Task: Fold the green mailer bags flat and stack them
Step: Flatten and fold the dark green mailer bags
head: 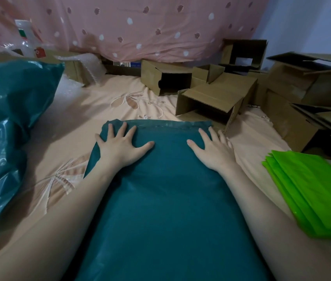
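head view: both hands (120,146) (214,148) press flat teal mailer bag (160,199).

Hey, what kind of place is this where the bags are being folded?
Probably a bedroom used for packing parcels: the work surface is a peach embroidered bedsheet, a pink spotted curtain hangs behind, and open brown cardboard boxes sit beyond the flat teal mailer bag.

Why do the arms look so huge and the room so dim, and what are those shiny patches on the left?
Head view: the wide-angle lens stretches the near forearms; the light is low and soft, with faint shadows; glare streaks the crumpled teal bag; the bottle at the back is blurred.
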Demonstrator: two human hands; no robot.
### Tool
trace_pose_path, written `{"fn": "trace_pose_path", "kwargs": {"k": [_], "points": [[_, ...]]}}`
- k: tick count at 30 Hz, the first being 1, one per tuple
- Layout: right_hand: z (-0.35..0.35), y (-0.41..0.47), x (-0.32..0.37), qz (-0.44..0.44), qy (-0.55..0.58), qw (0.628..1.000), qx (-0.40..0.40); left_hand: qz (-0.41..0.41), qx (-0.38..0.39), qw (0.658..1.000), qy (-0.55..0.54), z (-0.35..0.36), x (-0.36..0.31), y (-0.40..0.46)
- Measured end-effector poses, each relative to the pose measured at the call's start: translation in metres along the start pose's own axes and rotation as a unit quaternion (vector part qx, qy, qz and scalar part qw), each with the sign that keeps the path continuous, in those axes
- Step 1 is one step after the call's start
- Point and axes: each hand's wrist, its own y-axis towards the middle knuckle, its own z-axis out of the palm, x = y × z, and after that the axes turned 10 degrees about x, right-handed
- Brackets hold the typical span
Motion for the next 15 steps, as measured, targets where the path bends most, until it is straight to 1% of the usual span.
{"fn": "trace_pose_path", "kwargs": {"k": [3, 5, 7, 8, 10, 13, 15], "points": [[0.001, 0.0, 0.0, 0.0, 0.003, 1.0, -0.01, -0.009, 0.003, 1.0, 0.0, 0.001, 0.002, 0.0], [0.0, -0.002, 0.003, -0.004, 0.029, 0.999, -0.036, -0.007, -0.017, 0.999, -0.034, 0.002, 0.002, 0.0], [-0.003, -0.005, 0.004, -0.01, 0.054, 0.995, -0.087, -0.019, -0.08, 0.99, -0.118, 0.001, 0.0, 0.0], [-0.004, -0.008, 0.004, -0.01, 0.053, 0.992, -0.115, -0.033, -0.116, 0.978, -0.171, -0.001, 0.001, 0.001], [-0.008, -0.014, 0.004, 0.001, 0.042, 0.987, -0.152, -0.06, -0.152, 0.955, -0.247, -0.008, 0.003, -0.001], [-0.016, -0.022, 0.007, 0.042, 0.054, 0.988, -0.136, -0.077, -0.14, 0.953, -0.259, -0.015, 0.015, -0.001], [-0.019, -0.023, 0.006, 0.053, 0.092, 0.987, -0.118, -0.087, -0.126, 0.942, -0.299, -0.018, 0.025, 0.001]]}}
